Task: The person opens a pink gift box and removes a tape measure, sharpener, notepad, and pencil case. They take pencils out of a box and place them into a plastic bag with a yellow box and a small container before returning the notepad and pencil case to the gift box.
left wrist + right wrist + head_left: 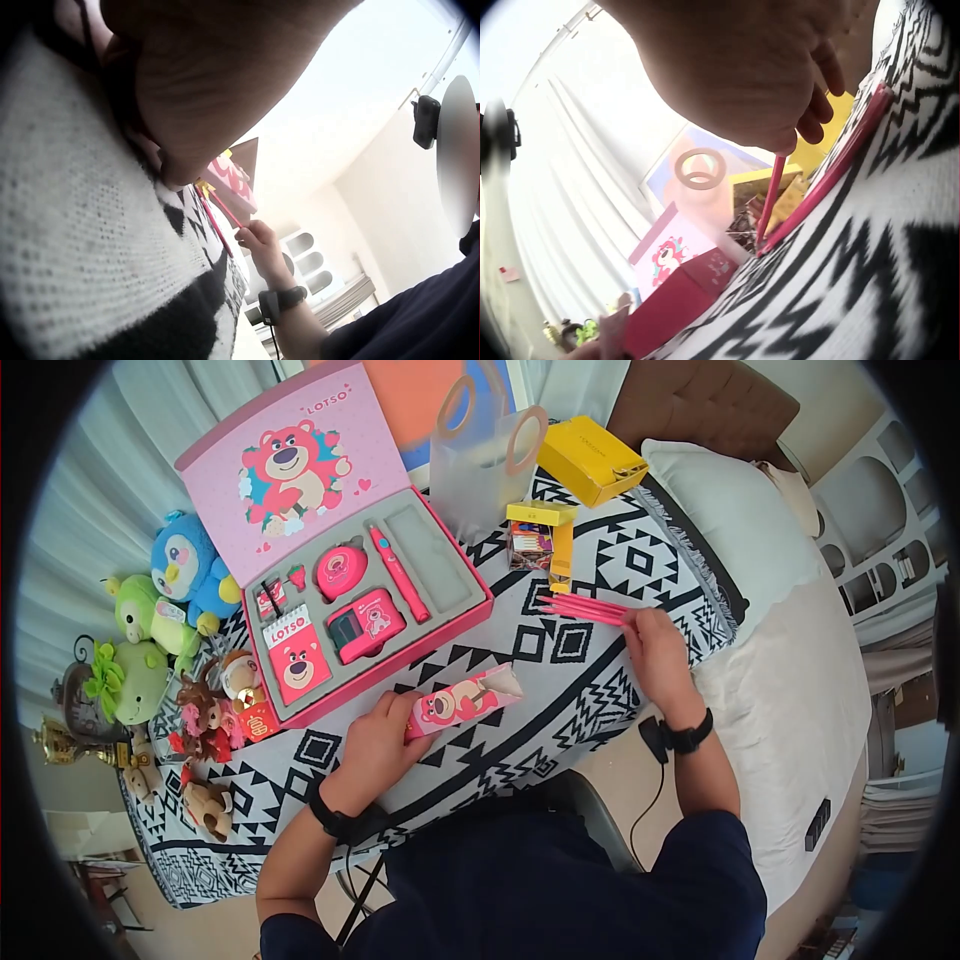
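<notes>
My left hand (pixel 380 738) grips one end of a slim pink cardboard box (pixel 462 703) printed with a bear, its far end standing open toward the right. My right hand (pixel 658 652) pinches the near end of a thin pink pencil (pixel 773 193), which slants down to the cloth. More pink pencils (pixel 836 172) lie on the cloth right beside it. In the head view the pencils (pixel 582 606) form a close bundle pointing left from my fingertips. The left wrist view mostly shows the dark underside of my left hand (pixel 202 82).
A large open pink gift box (pixel 385 658) holds a notepad, an electric toothbrush and other pink items in grey foam. Plush toys (pixel 150 615) line the left. A clear bag (pixel 480 470), yellow boxes (pixel 592 460) and a patterned small box (pixel 530 547) stand behind the pencils.
</notes>
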Tool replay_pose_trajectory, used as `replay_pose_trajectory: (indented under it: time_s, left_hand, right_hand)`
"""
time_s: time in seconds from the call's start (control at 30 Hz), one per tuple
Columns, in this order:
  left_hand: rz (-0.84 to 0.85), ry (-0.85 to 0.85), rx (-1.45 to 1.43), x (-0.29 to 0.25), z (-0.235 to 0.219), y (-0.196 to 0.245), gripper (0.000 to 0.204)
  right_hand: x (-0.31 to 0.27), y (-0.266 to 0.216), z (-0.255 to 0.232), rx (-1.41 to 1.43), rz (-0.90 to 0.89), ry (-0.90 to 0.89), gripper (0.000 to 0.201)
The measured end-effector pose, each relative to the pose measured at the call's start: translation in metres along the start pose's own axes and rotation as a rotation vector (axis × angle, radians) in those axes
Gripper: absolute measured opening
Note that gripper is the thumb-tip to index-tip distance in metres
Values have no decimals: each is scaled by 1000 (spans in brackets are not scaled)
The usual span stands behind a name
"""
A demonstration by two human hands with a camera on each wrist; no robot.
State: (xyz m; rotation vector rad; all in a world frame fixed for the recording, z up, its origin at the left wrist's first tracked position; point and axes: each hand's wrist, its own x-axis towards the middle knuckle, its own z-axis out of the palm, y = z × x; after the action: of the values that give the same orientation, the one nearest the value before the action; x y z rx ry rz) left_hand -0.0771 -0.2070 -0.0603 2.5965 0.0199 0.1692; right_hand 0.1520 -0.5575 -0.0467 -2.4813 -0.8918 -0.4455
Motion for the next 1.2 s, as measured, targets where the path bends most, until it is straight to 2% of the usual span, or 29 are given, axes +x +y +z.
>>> replay_pose_trajectory:
  time_s: [0.1, 0.13, 0.57, 0.67, 0.77, 0.87, 0.97, 1.1, 1.2]
  left_hand:
    - [12, 3, 12, 0, 1, -2, 50]
    - [18, 8, 10, 0, 2, -2, 50]
    - [25, 12, 24, -7, 3, -1, 53]
    - [24, 5, 34, -7, 3, 0, 54]
    - [47, -3, 34, -5, 4, 2, 54]
    - [41, -21, 23, -10, 4, 4, 53]
    - [45, -16, 17, -14, 3, 2, 52]
    - [40, -27, 22, -12, 2, 4, 53]
    - [33, -30, 38, -9, 3, 4, 53]
  right_hand:
    - [-14, -28, -18, 225, -20, -69, 12]
    - [-14, -36, -22, 312, -84, -85, 13]
    - [-13, -58, -27, 372, -279, -181, 12]
    - [-18, -65, -5, 473, -253, -285, 34]
    - [-21, -107, 13, 646, -224, -364, 62]
    - [-29, -119, 34, 784, -308, -431, 80]
    - [-23, -102, 32, 680, -293, -380, 77]
    - [-14, -60, 21, 158, -92, -168, 57]
    - [-15, -35, 20, -73, -42, -33, 46]
